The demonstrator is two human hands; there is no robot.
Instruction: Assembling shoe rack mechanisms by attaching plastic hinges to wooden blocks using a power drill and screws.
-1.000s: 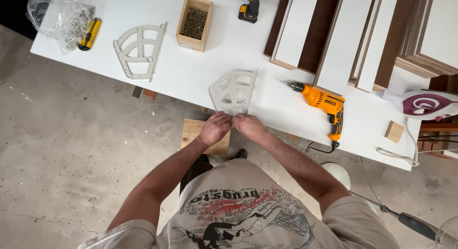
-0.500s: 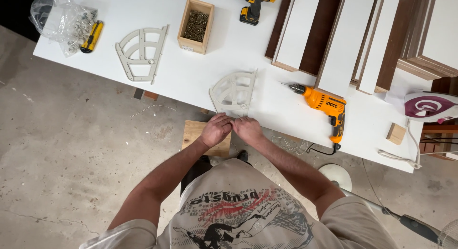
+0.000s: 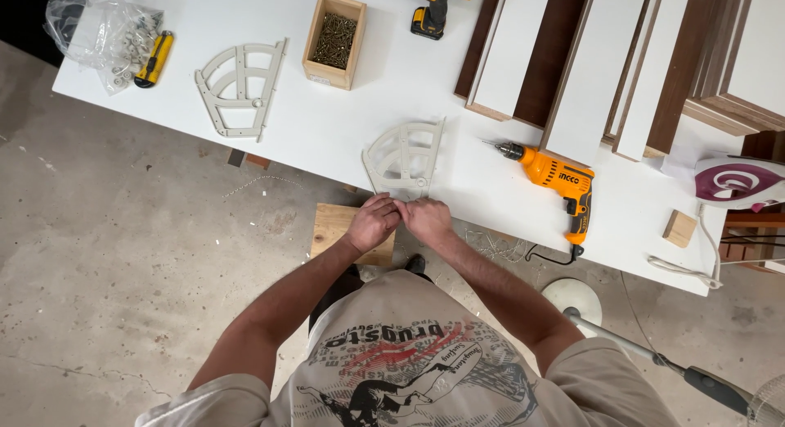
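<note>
Both your hands meet at the near edge of the long white worktable (image 3: 343, 141), knuckles almost touching. Your left hand (image 3: 372, 222) is curled into a loose fist, fingers tucked under, and your right hand (image 3: 427, 220) is bunched the same way right beside it. Whether either one pinches something small I cannot tell; the fingertips are hidden beneath the hands.

Just beyond your knuckles lies the pale grey fan-shaped plastic bracket with curved ribs (image 3: 405, 159), flat on the tabletop, its narrow corner pointing toward you. You look to have it pulled to the table's edge so that corner sits within easy reach of both hands. Your fingers are at or just touching its near tip, though actual contact is too close to call.

A second grey fan-shaped bracket (image 3: 237, 87) lies flat well off to your left, apart from the work. Behind it sits the small open wooden box of dark screws (image 3: 334, 39), near enough to reach without stepping. The orange corded electric drill (image 3: 556, 180) rests on its side just right of your bracket, bit pointing left toward it. A yellow and black cordless drill (image 3: 437, 6) stands at the far edge. White and dark brown laminated boards (image 3: 572, 59) are stacked on the right, out of the way. A clear plastic bag of small hardware (image 3: 98, 30) and a yellow utility knife (image 3: 155, 57) sit at the far left corner.
</note>
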